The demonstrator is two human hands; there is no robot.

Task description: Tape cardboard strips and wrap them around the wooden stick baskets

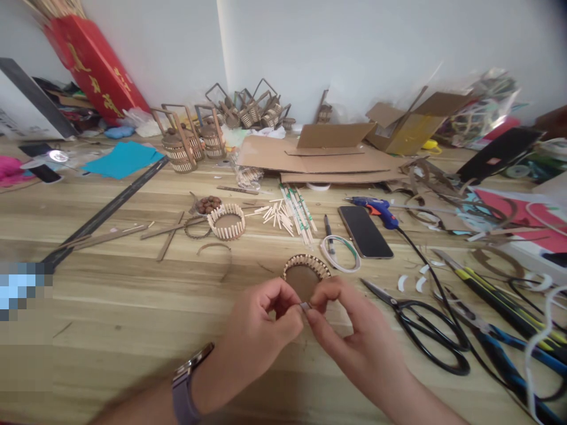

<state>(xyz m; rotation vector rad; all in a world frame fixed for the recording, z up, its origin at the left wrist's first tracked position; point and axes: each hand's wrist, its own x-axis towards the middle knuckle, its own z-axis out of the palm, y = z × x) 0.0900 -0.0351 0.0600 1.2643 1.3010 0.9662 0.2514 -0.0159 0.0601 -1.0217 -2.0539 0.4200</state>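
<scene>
My left hand [261, 324] and my right hand [349, 336] meet over the wooden table [133, 307], fingertips pinched together on a small grey piece [305, 306]. Just behind my fingers sits a small round cardboard basket ringed with wooden sticks [306, 270]. A watch is on my left wrist. A second stick-ringed basket [226, 221] stands farther back to the left, beside a pile of brown beads [208, 204].
Black scissors [425, 324], pliers and cutters lie to the right. A phone [365, 231], blue glue gun [376, 208], tape ring [340, 252] and loose sticks [283, 215] lie behind. Cardboard sheets [319, 156] and finished little baskets [186, 144] line the back.
</scene>
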